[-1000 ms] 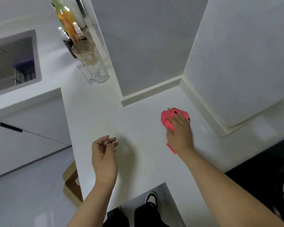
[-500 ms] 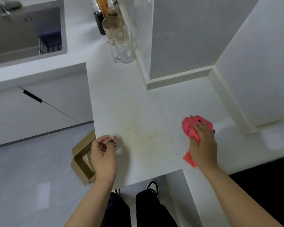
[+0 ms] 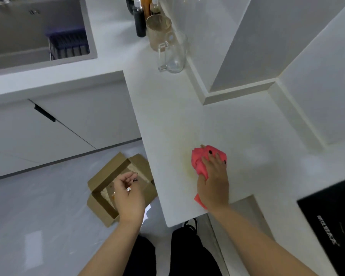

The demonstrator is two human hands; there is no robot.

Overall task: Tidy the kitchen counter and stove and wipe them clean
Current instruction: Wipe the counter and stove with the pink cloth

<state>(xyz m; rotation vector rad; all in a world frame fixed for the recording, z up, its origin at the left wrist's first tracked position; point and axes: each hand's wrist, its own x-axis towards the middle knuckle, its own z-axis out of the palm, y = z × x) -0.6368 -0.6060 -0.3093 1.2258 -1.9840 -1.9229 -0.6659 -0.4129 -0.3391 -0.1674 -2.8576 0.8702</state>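
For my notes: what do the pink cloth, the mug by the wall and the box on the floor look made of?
Cloth: soft fabric, crumpled in folds under the right hand. Mug: clear glass, see-through with glints. Box: brown cardboard, matte, flaps open.

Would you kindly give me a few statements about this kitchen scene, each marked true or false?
1. The right hand presses a pink cloth on the white counter. True.
2. The left hand holds a sponge. False: no sponge shows; it hangs over an open cardboard box on the floor.
3. A clear glass mug stands by the wall. True.
4. The cloth lies in the sink. False: it is on the counter.
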